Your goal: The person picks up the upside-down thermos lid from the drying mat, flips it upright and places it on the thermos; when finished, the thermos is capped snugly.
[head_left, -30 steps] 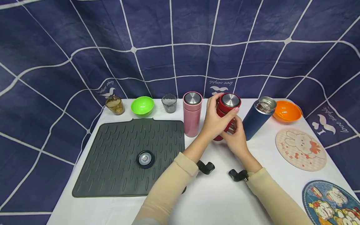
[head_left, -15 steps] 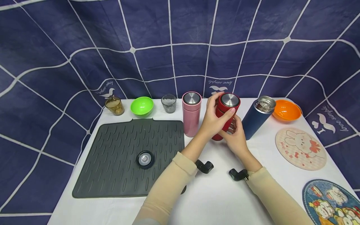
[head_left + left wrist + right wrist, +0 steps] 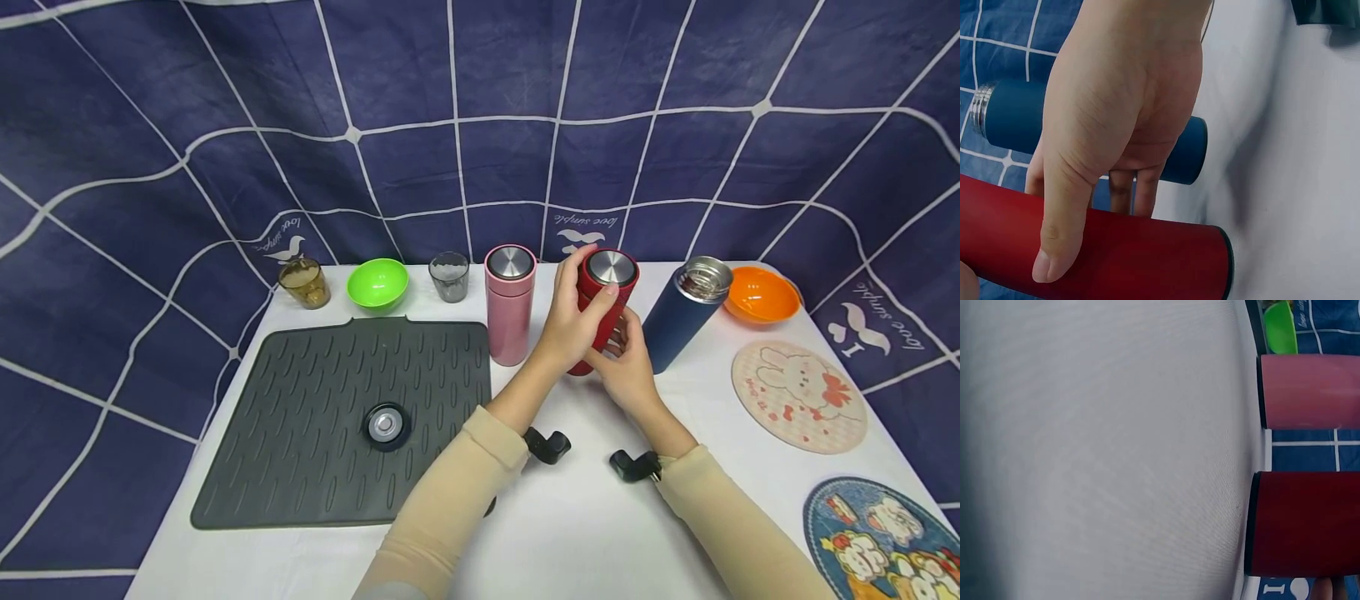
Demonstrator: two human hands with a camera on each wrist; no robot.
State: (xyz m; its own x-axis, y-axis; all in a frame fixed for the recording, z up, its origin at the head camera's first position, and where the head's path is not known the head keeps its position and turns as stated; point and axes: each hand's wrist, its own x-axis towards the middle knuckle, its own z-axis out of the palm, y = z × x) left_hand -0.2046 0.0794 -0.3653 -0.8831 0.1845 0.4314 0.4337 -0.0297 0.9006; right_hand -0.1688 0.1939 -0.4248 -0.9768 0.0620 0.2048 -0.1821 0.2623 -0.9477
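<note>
Both hands hold a red thermos bottle with a silver-topped lid, standing at the back of the table. My left hand grips it near the top, with the thumb across the front just below the lid. Lower down, my right hand grips the body from the right; in the left wrist view its thumb lies along the red side and its fingers go behind. A pink thermos bottle stands just left of the red one. To the right is a blue thermos bottle without a lid, its steel mouth showing.
A dark ridged mat covers the left, with a round dark lid on it. Behind are an amber glass, a green bowl and a clear glass. An orange bowl and two round placemats lie right.
My left thumb has shifted slightly left across the front of the red thermos bottle. The right hand and the other things stay in place.
</note>
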